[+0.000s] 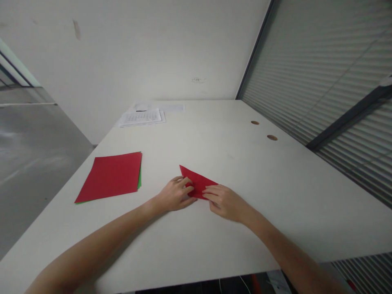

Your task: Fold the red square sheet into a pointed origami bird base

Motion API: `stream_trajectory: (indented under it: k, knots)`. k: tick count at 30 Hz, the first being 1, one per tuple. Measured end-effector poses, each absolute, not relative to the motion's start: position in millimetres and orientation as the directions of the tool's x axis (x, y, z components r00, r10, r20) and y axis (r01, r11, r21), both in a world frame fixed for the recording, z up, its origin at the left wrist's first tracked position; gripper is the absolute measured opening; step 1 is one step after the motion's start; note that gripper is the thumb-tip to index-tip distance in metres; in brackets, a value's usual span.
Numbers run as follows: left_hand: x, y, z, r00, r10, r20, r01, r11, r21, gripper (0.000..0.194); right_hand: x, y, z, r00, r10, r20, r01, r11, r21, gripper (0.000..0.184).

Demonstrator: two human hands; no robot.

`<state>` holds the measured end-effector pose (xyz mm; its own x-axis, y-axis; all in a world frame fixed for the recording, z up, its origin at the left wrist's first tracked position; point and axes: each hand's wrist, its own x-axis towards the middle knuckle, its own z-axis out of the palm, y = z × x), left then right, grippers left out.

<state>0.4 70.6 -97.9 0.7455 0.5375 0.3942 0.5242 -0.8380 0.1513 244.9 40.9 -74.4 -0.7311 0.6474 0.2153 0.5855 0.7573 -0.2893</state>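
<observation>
Left hand [176, 194], right hand [226, 203] on folded red paper [199, 182] atop table [190, 245]

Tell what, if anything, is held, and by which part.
Left hand and right hand touch the small red paper at its left and right ends; gripping is unclear.

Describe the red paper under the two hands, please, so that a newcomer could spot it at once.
Find the white table, then its near middle, right of the flat red sheet with green paper showing beneath. There the left hand and right hand touch the red paper. Unlike that flat sheet, it looks folded and comes to a sharp far-left point.
</observation>
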Motion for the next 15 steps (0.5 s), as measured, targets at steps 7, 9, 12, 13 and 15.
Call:
stream_trajectory:
  k: [7,9,12,13,15]
  knots:
    - [0.7,70.4,-101.0,0.743,0.532,0.406,0.526,-0.839,0.136,0.025,251.4,53.2,-80.0,-0.623,0.759,0.19,0.633,0.632,-0.447,0.017]
    - [0.2,69.3,-99.9,0.734,0.536,0.418,0.522,-0.838,0.157,0.026,253.1,58.3,-82.8,-0.556,0.813,0.176,0.641,0.553,-0.532,0.013]
    - [-0.2,66.4,-97.7,0.71,0.555,0.433,0.515,-0.829,0.218,0.026,253.5,67.4,-87.0,-0.448,0.882,0.147,0.626,0.427,-0.652,0.012]
    - [-0.4,65.4,-97.3,0.71,0.559,0.428,0.511,-0.827,0.234,0.025,252.3,70.9,-87.8,-0.419,0.899,0.13,0.628,0.39,-0.673,0.014]
    - [-1.1,63.5,-97.2,0.719,0.557,0.417,0.5,-0.83,0.246,0.024,247.9,77.9,-87.9,-0.372,0.923,0.101,0.665,0.34,-0.665,0.018]
